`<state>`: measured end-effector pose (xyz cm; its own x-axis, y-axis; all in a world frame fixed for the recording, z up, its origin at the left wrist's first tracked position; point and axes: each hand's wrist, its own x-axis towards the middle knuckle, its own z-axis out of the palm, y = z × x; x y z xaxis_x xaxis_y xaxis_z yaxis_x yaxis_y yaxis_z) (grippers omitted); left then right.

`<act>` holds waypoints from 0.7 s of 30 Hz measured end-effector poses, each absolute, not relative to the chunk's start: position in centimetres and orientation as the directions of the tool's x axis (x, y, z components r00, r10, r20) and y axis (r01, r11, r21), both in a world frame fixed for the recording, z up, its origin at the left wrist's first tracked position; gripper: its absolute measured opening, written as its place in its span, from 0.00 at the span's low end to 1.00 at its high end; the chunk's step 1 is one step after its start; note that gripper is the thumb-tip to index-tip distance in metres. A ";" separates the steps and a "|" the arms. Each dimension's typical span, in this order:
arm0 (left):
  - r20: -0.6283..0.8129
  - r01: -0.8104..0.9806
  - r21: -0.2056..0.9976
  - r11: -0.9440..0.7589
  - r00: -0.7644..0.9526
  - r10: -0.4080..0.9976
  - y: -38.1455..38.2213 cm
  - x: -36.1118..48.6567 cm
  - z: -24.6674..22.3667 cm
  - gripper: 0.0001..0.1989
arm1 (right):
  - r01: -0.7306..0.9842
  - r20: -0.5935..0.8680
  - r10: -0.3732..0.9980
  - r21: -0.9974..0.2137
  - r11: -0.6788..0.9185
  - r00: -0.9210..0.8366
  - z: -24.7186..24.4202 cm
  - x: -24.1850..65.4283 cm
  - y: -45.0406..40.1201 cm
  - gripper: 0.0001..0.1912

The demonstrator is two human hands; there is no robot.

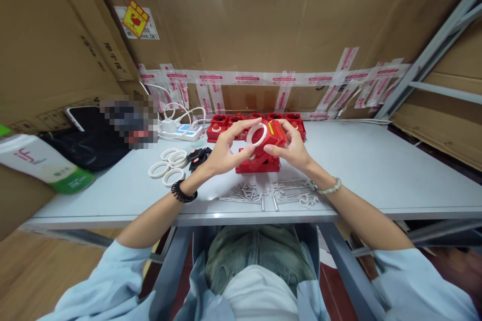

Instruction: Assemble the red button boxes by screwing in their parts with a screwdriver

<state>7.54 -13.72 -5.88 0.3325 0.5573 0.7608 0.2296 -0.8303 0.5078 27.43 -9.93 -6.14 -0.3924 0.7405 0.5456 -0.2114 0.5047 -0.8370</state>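
Observation:
Between my hands is a red plastic housing (pixel 276 133) with a yellow label, tilted above the table. My left hand (pixel 228 148) pinches a white ring (pixel 250 136) at the housing's left face; whether the ring is seated in it I cannot tell. My right hand (pixel 291 146) grips the housing from the right, thumb in front and fingers behind. Just below, another red part (pixel 269 165) rests on the table, partly hidden by the held one. Several loose white rings (pixel 173 177) and black pieces (pixel 199 157) lie left of my left hand.
Small screws (pixel 246 193) and metal rods (pixel 291 186) lie near the front edge. Several red housings (pixel 217 128) line the back. A white power strip (pixel 184 132) with cables, a black pouch (pixel 86 145) and a white-green bottle (pixel 41 163) are at the left.

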 end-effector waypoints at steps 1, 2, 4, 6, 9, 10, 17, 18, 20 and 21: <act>0.760 0.235 0.514 -0.825 0.321 0.565 -13.8 7.6 -5.9 0.26 | -0.213 0.545 0.743 -0.838 0.503 -0.389 -6.1 27.4 -10.0 0.34; 0.764 0.250 0.512 -0.822 0.306 0.569 -13.8 7.6 -5.8 0.26 | -0.215 0.543 0.744 -0.839 0.500 -0.388 -6.1 27.4 -10.0 0.34; 0.778 0.299 0.487 -0.821 0.280 0.563 -14.0 7.8 -5.7 0.26 | -0.216 0.538 0.746 -0.842 0.494 -0.392 -6.0 27.3 -10.1 0.34; 0.786 0.334 0.465 -0.820 0.271 0.556 -14.0 7.8 -5.7 0.25 | -0.218 0.537 0.744 -0.843 0.492 -0.398 -6.0 27.3 -10.1 0.35; 0.780 0.322 0.478 -0.818 0.274 0.563 -14.0 7.8 -5.6 0.23 | -0.217 0.554 0.733 -0.831 0.512 -0.395 -6.1 27.2 -10.2 0.35; 0.775 0.306 0.494 -0.813 0.269 0.572 -14.0 7.8 -5.6 0.23 | -0.210 0.569 0.725 -0.820 0.532 -0.388 -6.2 27.2 -10.2 0.35; 0.736 0.204 0.602 -0.772 0.234 0.635 -13.9 7.8 -5.9 0.23 | -0.094 0.746 0.603 -0.647 0.756 -0.282 -6.5 27.5 -10.3 0.41; 0.735 0.208 0.602 -0.771 0.233 0.637 -13.9 7.9 -5.9 0.23 | -0.087 0.768 0.576 -0.618 0.781 -0.280 -6.5 27.5 -10.3 0.41; 0.737 0.220 0.597 -0.772 0.231 0.635 -13.9 7.9 -5.9 0.23 | -0.071 0.800 0.528 -0.567 0.821 -0.287 -6.5 27.7 -10.4 0.41; 0.739 0.222 0.594 -0.773 0.229 0.633 -13.9 7.9 -5.9 0.23 | -0.061 0.810 0.509 -0.546 0.835 -0.291 -6.5 27.7 -10.4 0.41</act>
